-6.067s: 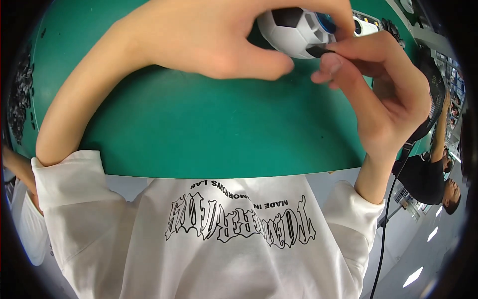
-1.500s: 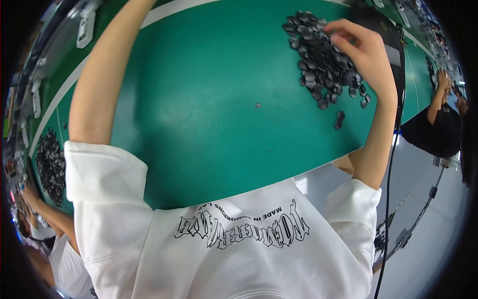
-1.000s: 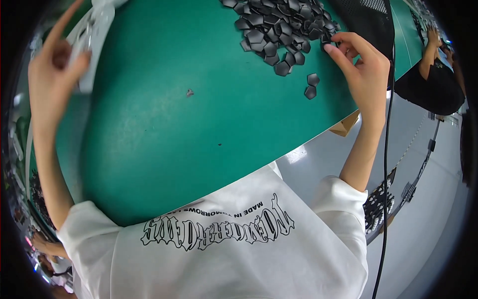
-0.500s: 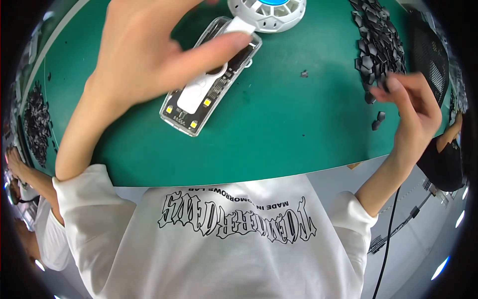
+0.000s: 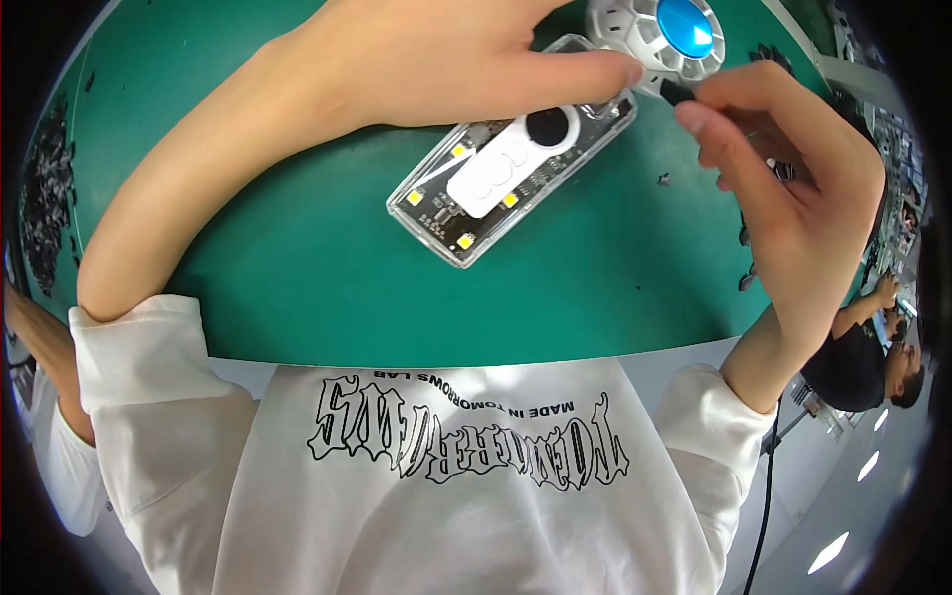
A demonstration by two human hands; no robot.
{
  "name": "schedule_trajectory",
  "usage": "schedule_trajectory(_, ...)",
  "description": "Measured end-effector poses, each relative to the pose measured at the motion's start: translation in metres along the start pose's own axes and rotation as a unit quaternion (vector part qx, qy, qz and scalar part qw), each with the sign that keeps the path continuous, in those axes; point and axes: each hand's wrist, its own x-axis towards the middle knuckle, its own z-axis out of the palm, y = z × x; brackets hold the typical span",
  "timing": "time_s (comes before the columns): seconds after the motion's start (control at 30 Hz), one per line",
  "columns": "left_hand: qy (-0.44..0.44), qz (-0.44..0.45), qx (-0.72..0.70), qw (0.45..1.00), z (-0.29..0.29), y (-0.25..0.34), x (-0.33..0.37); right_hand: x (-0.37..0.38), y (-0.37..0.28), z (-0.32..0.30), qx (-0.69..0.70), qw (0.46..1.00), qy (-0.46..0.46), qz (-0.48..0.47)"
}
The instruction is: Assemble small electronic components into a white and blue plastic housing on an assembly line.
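My left hand (image 5: 446, 74) reaches across from the left, its thumb lying over the neck of a handheld fan; its other fingers are out of sight past the upper edge. The fan's clear body (image 5: 436, 233) shows a dark circuit board with yellow lights, a white panel and a round black window. Its white caged head (image 5: 620, 22) has a shiny blue disc (image 5: 684, 28) in the middle. Between thumb and forefinger, my right hand (image 5: 793, 178) pinches a small black piece (image 5: 676, 91) right beside the fan's neck. Whether the piece touches the fan I cannot tell.
Small black pieces lie heaped on the green table (image 5: 327, 288) at the left (image 5: 45, 198); others at the right are partly hidden by my right hand. A tiny scrap (image 5: 664, 179) lies near the fan. People sit beyond both sides, one in dark clothing (image 5: 848, 367).
My right hand has come from the black heap, moving left and up to the fan's neck with a black piece. My left hand has shifted right, and the fan has moved right and turned.
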Motion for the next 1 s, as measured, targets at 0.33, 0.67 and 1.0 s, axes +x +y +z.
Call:
schedule_trajectory(0.33, 0.054, 0.138, -0.072, 0.986, 0.002, -0.003, 0.013, 0.002, -0.009, 0.018, -0.182, 0.977, 0.1, -0.041)
schedule_trajectory(0.67, -0.15, -0.05, -0.198, 0.967, -0.044, 0.017, 0.053, 0.007, 0.024, 0.02, 0.064, 0.99, 0.112, 0.059)
schedule_trajectory(1.0, -0.028, 0.108, -0.081, 0.99, -0.031, 0.01, 0.044, 0.002, 0.015, 0.02, 0.111, 0.985, 0.12, 0.063)
